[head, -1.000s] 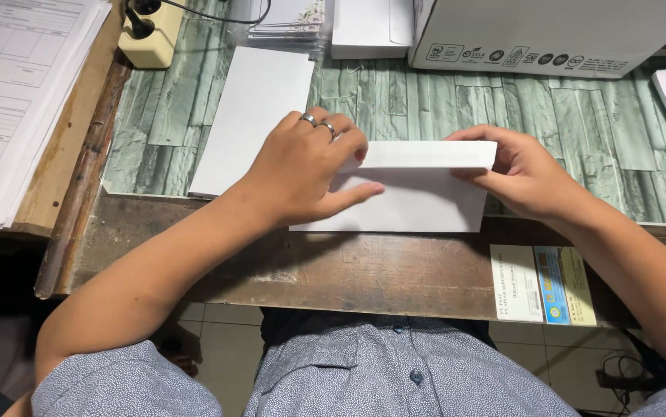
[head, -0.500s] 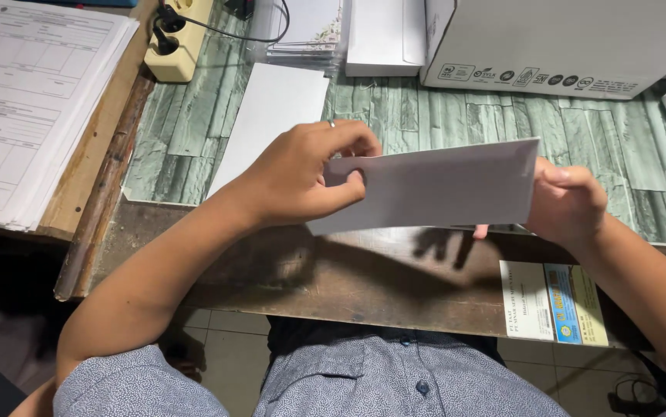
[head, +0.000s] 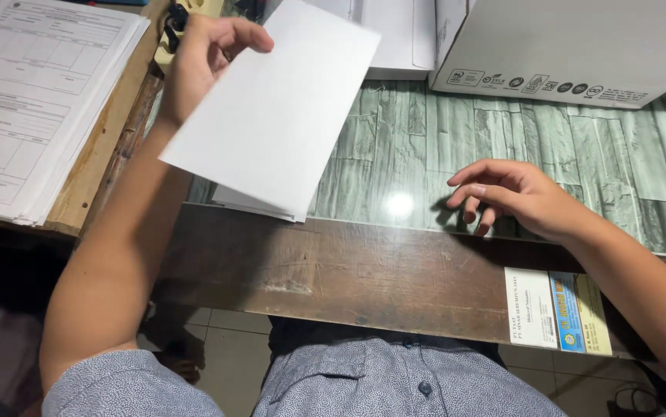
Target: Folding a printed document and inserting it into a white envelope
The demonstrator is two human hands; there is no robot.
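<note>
Up at the far left of the desk, the left hand (head: 206, 58) pinches a white envelope (head: 275, 116) by its upper left edge — thumb over the top face, the other fingers behind it. That envelope is held tilted in the air, its lower corner hanging just above a stack of white envelopes (head: 236, 202) that lies flat near the desk's front edge and is mostly hidden beneath it. The right hand (head: 514, 197) holds nothing; its fingers are loosely curled and slightly spread, fingertips pointing down toward the green stone-pattern desk surface (head: 425, 147), though whether they touch it I cannot tell. Left of the held envelope lies a pile of printed forms (head: 36, 100) on a wooden ledge. At the back stands a white cardboard box (head: 580, 42) — beside it, more white envelopes (head: 395, 35). Along the worn wooden front edge (head: 333, 270) a few small stickers (head: 553, 309) are stuck below the right wrist.
</note>
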